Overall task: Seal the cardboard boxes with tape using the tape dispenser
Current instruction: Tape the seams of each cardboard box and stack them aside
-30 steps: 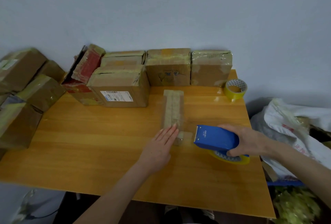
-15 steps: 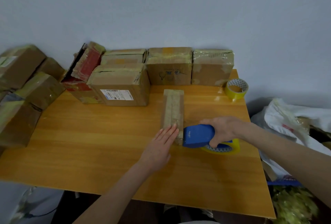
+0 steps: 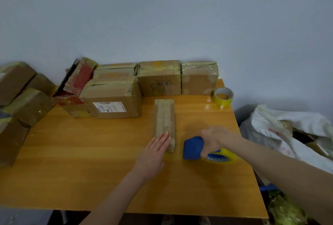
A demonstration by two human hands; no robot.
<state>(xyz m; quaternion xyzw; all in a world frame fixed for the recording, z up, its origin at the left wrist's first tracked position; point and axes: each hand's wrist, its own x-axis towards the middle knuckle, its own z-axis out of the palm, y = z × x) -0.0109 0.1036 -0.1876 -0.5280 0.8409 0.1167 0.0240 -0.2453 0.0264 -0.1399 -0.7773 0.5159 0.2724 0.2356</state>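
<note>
a long, narrow, flat cardboard box [image 3: 164, 121] lies lengthwise near the middle of an orange wooden table [image 3: 90, 161]. the left hand [image 3: 153, 154] rests flat, fingers straight, on the box's near end. just right of it (apart from the box), the right hand [image 3: 214, 139] grasps a blue tape dispenser [image 3: 193, 148] carrying a yellow tape roll. taped brown cardboard boxes [image 3: 158, 79] line the wall, with a spare yellow tape roll [image 3: 223, 97] at the table's far right corner.
</note>
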